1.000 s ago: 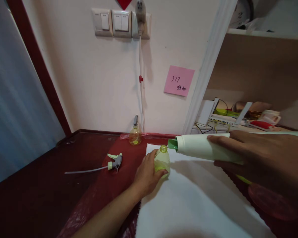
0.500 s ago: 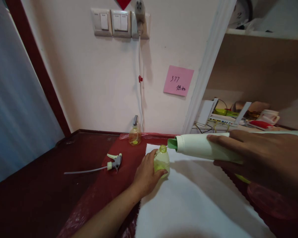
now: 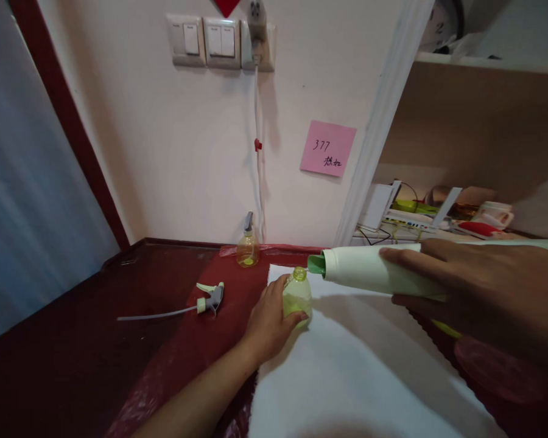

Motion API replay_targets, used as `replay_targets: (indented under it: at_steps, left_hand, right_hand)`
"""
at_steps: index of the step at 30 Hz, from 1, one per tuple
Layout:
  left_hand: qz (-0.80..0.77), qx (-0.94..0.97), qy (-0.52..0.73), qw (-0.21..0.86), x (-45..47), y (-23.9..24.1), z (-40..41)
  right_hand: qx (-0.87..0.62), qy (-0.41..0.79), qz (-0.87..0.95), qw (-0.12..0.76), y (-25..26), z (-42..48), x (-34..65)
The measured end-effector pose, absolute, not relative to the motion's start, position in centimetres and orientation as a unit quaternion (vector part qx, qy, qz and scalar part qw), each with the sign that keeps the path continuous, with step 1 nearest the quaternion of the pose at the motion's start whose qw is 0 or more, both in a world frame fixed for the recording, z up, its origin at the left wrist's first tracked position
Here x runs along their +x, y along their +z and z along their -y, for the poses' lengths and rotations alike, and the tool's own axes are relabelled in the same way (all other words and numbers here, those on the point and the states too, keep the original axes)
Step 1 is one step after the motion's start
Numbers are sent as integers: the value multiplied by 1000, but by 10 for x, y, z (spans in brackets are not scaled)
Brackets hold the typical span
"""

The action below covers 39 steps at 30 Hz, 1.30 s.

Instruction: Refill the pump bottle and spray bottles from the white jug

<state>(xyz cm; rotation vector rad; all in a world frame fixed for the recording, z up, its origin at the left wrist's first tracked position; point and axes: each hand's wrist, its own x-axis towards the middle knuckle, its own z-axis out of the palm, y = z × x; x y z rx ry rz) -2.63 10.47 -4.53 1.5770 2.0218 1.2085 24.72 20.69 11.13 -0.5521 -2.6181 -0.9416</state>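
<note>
1. Watching, I see the left hand curled round the yellow spray bottle, near the white cloth's far-left corner.
2. Right hand clasps the pale jug near-level, green spout just right of the bottle's neck.

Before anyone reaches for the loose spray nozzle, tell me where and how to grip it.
Pinch the spray nozzle by its grey body, probably from above: it lies on its side, its thin tube stretching left, and the body looks like its chunkiest part.
</note>
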Motion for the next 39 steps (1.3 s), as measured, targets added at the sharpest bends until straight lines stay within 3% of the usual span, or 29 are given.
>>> replay_targets:
  at_steps: [39]
  left_hand:
    - [-701, 551, 424, 157, -27, -46, -105]
  right_hand:
    - [-202, -329, 910, 154, 112, -206, 246]
